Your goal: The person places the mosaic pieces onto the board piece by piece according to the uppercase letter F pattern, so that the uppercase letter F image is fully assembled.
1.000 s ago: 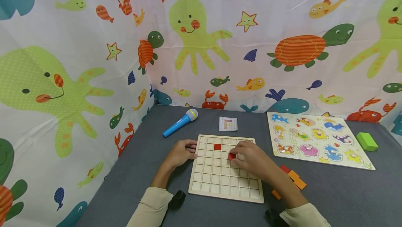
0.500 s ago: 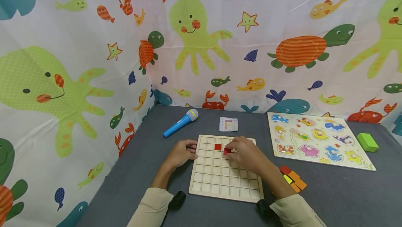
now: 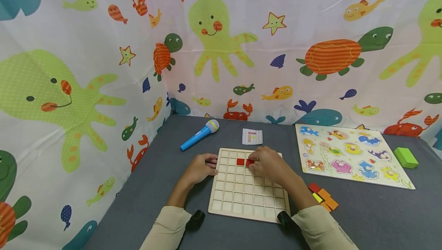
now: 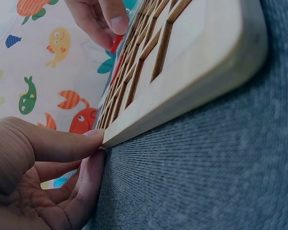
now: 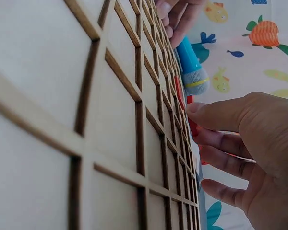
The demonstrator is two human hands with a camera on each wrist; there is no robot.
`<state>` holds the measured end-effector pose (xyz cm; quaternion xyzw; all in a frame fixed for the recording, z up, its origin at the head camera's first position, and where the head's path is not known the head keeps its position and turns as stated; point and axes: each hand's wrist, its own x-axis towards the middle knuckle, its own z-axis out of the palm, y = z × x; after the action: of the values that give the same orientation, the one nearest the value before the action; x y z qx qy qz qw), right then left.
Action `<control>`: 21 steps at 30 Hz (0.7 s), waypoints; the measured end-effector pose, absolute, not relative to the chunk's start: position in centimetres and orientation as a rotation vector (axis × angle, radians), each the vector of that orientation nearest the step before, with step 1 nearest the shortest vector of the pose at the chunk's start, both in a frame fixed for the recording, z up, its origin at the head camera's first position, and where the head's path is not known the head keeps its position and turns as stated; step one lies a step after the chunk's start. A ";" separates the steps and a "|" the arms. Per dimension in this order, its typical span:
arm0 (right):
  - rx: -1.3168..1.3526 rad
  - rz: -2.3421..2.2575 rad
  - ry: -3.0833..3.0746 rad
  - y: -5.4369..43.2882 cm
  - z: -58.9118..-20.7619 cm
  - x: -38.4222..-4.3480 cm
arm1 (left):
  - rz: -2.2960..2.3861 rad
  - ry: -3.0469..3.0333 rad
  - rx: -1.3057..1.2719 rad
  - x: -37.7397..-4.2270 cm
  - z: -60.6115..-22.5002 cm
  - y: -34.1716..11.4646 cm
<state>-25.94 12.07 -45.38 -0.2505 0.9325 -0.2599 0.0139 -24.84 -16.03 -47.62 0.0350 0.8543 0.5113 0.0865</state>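
A wooden grid board [image 3: 238, 197] with square cells lies on the grey table. One red square tile [image 3: 240, 161] sits in a cell near its far side. My right hand [image 3: 268, 166] pinches another red square tile [image 5: 193, 127] between thumb and fingers, just right of the first one. In the left wrist view this held tile [image 4: 117, 44] is tilted over the grid. At the board's left edge, my left hand [image 3: 201, 170] pinches the rim, its thumb [image 4: 72, 143] against the top and fingers at the side.
Orange, red and yellow tiles [image 3: 324, 194] lie right of the board. Behind it are a small printed grid card [image 3: 252, 136] and a blue toy microphone [image 3: 199, 135]. A sea-animal puzzle board [image 3: 355, 158] and a green block [image 3: 405, 158] stand at the right.
My right hand has moved left and away from me with the red tile, to beside the first red tile. The left hand has stayed on the board's edge.
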 end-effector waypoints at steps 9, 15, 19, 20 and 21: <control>-0.730 -0.811 2.897 11.8 -46.0 -26.5 | 1.514 2.550 0.098 -24.9 -47.8 -16.0; -0.699 -0.822 2.893 11.6 -45.9 -26.6 | 1.497 2.566 0.103 -24.9 -47.7 -16.0; -0.726 -0.812 2.906 11.7 -46.0 -26.7 | 1.505 2.553 0.114 -24.8 -47.7 -16.0; -0.734 -0.811 2.910 11.7 -46.0 -26.7 | 1.509 2.551 0.117 -24.8 -47.7 -16.0; -0.740 -0.814 2.910 11.7 -46.0 -26.7 | 1.513 2.549 0.120 -24.8 -47.7 -16.0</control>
<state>-26.73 11.72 -46.04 -0.2377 0.9354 -0.2615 0.0152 -24.78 -16.04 -47.65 0.0404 0.8560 0.5080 0.0875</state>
